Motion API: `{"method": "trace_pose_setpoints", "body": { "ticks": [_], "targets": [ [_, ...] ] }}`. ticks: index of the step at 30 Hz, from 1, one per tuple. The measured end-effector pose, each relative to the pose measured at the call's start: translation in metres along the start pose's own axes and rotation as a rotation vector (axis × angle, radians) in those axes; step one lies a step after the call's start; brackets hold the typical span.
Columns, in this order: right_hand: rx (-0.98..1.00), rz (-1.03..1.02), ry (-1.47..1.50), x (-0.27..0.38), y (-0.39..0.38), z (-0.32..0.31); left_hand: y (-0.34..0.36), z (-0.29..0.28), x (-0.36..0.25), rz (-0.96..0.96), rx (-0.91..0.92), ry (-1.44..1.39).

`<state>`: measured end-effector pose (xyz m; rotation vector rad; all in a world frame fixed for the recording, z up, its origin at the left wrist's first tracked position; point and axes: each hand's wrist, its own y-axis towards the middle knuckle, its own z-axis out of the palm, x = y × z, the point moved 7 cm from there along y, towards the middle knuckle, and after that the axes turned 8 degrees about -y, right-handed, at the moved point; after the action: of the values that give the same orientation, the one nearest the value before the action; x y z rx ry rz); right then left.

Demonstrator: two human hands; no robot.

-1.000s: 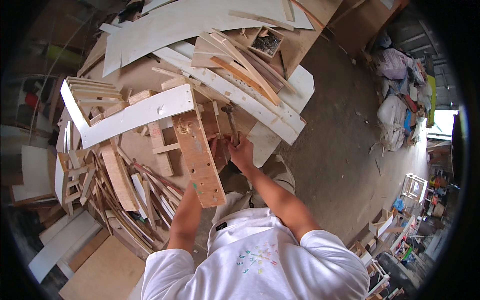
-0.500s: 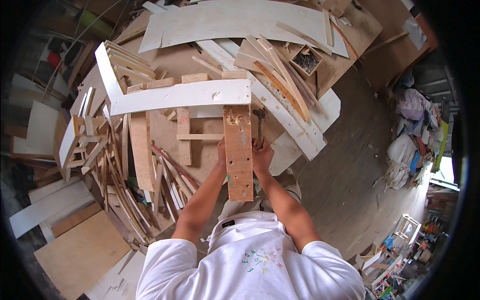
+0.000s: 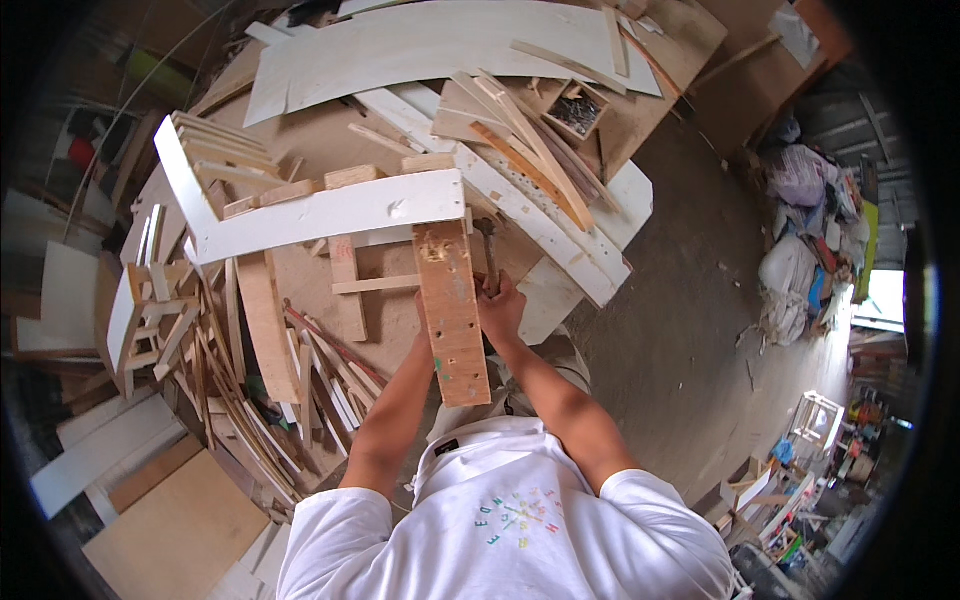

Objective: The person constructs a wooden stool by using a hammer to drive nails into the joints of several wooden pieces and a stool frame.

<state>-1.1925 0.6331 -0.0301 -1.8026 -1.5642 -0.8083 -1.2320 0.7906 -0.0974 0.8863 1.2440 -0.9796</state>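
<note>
A chair-like wooden frame stands on the workbench in front of me, its white board (image 3: 330, 212) running across the middle. From that board's right end a brown plywood leg (image 3: 453, 330) with nail holes points toward me. My right hand (image 3: 503, 312) is closed round the handle of a hammer (image 3: 491, 250), just right of the leg, with the hammer's head up near the white board. My left hand (image 3: 424, 322) is at the leg's left side; the plywood covers most of it, so its fingers are hidden.
Wood strips and white boards (image 3: 545, 225) lie at the right of the workbench, beside a small box of nails (image 3: 577, 108). A large white sheet (image 3: 430, 55) spans the back. Left are a smaller frame (image 3: 150, 310) and leaning offcuts (image 3: 335, 375). Bagged material (image 3: 795, 270) piles up far right.
The view has shifted, so the frame and bench sit farther left in it and the leg looks more tilted. Both hands stay beside the leg, the right still gripping the hammer.
</note>
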Motion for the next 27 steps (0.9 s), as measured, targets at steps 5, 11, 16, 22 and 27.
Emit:
{"method": "trace_pose_setpoints", "body": {
  "ticks": [5,11,16,22,27],
  "targets": [
    [0.013,-0.05,0.02,0.003,-0.001,-0.005,-0.002,0.002,-0.024,0.006,-0.057,-0.048],
    [0.03,-0.023,-0.039,-0.002,-0.003,-0.001,0.0,0.005,-0.035,0.006,-0.074,-0.101],
    [0.142,-0.101,0.089,0.004,-0.014,-0.02,0.001,0.006,-0.03,-0.001,-0.096,-0.177],
    [0.339,-0.159,0.087,0.007,-0.031,-0.074,0.001,0.009,-0.029,-0.013,-0.108,-0.277],
    [0.523,-0.193,-0.089,0.011,-0.034,-0.079,-0.001,0.005,-0.026,-0.009,-0.13,-0.283]
  ]
}}
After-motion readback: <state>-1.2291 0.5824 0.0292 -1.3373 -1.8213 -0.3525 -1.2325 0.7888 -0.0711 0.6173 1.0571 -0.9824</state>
